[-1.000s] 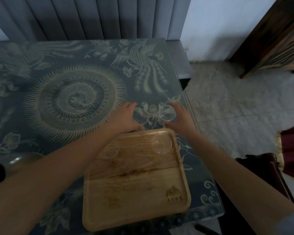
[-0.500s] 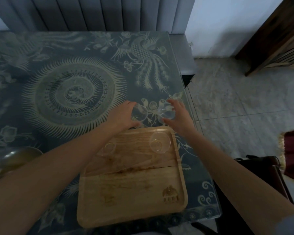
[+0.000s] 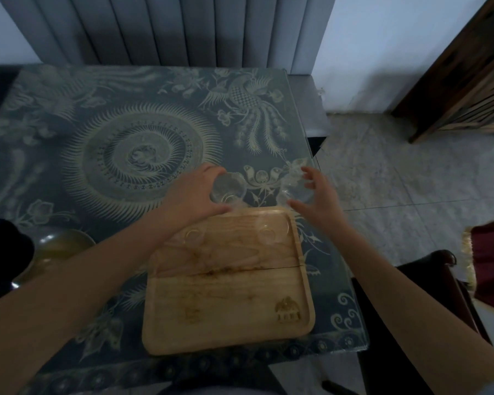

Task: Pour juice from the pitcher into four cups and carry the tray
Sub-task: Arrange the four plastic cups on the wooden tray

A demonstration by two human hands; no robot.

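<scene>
The patterned surface (image 3: 69, 124) carried a wooden tray (image 3: 228, 303) near its right front corner. Just beyond the tray's far edge, the left hand (image 3: 194, 195) gripped a clear cup (image 3: 228, 188), fingers curled round its side. The right hand (image 3: 317, 195) held a second clear cup (image 3: 295, 186) between thumb and spread, curved fingers. Whether either cup touched the surface could not be told. A left tray cup (image 3: 193, 238) and a right tray cup (image 3: 273, 230) stood at the tray's far end.

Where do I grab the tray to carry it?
Take the tray by its left and right rims, one hand from each side, about midway. It lies flat and wide with a low raised lip; two cups at its far end probably need it kept level.
</scene>
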